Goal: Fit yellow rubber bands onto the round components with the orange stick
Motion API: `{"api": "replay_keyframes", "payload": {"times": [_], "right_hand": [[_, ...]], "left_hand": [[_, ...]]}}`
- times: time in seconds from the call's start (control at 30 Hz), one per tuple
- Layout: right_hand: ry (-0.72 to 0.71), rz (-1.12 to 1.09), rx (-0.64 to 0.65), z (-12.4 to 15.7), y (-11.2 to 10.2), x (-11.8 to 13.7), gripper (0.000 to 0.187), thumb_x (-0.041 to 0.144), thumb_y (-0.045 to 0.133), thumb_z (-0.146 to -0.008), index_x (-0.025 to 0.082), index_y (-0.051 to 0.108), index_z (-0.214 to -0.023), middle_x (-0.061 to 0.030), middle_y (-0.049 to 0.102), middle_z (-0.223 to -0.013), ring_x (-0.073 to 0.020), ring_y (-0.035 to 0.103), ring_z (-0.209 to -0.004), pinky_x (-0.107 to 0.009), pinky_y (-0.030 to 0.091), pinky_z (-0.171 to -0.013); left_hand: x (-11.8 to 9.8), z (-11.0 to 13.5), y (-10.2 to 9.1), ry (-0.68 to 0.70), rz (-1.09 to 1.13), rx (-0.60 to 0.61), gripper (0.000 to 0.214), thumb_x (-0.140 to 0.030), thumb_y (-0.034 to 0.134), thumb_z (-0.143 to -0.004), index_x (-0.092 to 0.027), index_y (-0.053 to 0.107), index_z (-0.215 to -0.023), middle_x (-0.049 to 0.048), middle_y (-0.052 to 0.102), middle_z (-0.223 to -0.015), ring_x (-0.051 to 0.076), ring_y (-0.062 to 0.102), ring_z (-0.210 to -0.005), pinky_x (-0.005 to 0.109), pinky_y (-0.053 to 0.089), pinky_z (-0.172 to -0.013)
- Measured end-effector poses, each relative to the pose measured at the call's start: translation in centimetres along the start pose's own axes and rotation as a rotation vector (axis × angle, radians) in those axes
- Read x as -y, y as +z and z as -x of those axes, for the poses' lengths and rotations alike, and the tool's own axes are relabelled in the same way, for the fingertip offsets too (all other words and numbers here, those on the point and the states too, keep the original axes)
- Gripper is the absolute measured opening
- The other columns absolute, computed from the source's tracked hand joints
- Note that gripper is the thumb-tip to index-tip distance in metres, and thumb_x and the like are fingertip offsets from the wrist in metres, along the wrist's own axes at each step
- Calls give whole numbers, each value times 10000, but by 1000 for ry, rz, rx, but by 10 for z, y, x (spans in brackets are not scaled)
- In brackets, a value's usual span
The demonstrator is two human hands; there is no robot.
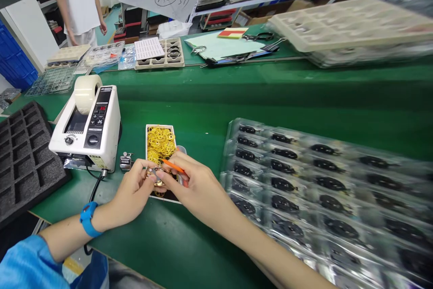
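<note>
My left hand (130,196) pinches a small round gold-coloured piece (156,172), like a watch case, between thumb and fingers. Closed around a slim orange tool (173,165), my right hand (203,190) also presses its thumb near the gold piece's edge. The tool's working end is not clear to see. Both hands are over the near part of a white-edged box (146,141) filled with thin yellow rings (161,144). A small light-coloured container (181,149) shows partly behind my right hand.
A white tape dispenser (110,131) and a metal tally counter (125,162) stand to the left, beside a black foam tray (30,153). Clear plastic trays (267,181) of black parts fill the right. A clipboard (223,48) and stacked trays (338,27) lie on the back ledge. A person (81,5) stands beyond.
</note>
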State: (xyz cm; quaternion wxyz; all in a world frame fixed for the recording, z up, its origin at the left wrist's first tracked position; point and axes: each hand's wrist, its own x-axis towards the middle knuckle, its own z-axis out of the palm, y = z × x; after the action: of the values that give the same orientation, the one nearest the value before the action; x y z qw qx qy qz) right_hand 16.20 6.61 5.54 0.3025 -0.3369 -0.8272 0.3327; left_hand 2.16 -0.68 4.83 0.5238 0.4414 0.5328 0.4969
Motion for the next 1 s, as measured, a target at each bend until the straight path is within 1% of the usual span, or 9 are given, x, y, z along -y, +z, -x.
{"api": "replay_keyframes", "payload": {"times": [0.1,0.17,0.23,0.3,0.4,0.5,0.67,0.8,1.0], "right_hand": [[-146,85,-20,1,-4,1,205,217,474,-909,212,511,-707,1,547,-688,-127,524,-583,-251,408,-546],[-285,141,-123,4,-6,3,135,233,485,-932,212,535,-808,9,567,-692,-113,538,-569,-230,402,-514],[-415,217,-283,8,-7,8,64,252,525,-938,205,532,-894,14,580,-681,-101,534,-539,-213,379,-471],[-548,346,-410,13,-6,13,29,201,565,-923,197,541,-938,10,608,-674,-98,538,-540,-209,372,-472],[-691,549,-495,17,-2,16,105,98,545,-914,195,582,-935,-7,667,-689,-107,521,-533,-234,371,-507],[-622,590,-518,14,4,12,112,127,529,-931,193,619,-938,-51,714,-793,-131,531,-552,-259,378,-514],[-489,412,-458,7,7,2,92,161,552,-932,182,622,-875,-61,715,-855,-144,648,-706,-241,472,-609],[-526,333,-429,7,10,-2,64,111,582,-904,174,589,-897,-42,718,-803,-140,659,-688,-241,500,-637],[-635,401,-397,7,10,-7,101,63,569,-883,149,569,-936,-82,727,-794,-159,641,-650,-270,506,-621]], "left_hand": [[-8,-2,-7,86,-319,11,129,-298,521,-897,-176,563,-887,11,598,-783,132,549,-706,260,428,-664],[-14,-5,-12,166,-394,-48,99,-240,571,-836,-164,591,-776,9,578,-742,129,514,-688,255,390,-637],[-17,-9,-15,153,-299,-124,119,-246,629,-762,-159,582,-695,-4,549,-689,120,490,-654,247,377,-613],[-19,-11,-15,46,-123,-156,166,-271,676,-701,-157,559,-669,-20,542,-639,103,481,-600,233,377,-586],[-20,-12,-11,-90,92,-138,244,-276,733,-638,-160,519,-660,-45,557,-565,73,483,-514,200,382,-534],[-19,-8,-7,-142,200,-85,325,-327,777,-628,-166,503,-698,-48,587,-524,78,521,-461,190,416,-496],[-17,-2,-2,-123,232,-70,430,-455,771,-677,-157,566,-908,-41,640,-559,121,630,-533,237,533,-570],[-14,0,2,-84,204,-97,428,-384,760,-706,-154,585,-1022,-62,626,-542,118,640,-537,247,560,-604],[-8,2,6,-41,208,-101,342,-305,725,-739,-144,619,-1021,-51,634,-556,122,655,-560,251,573,-621]]}}
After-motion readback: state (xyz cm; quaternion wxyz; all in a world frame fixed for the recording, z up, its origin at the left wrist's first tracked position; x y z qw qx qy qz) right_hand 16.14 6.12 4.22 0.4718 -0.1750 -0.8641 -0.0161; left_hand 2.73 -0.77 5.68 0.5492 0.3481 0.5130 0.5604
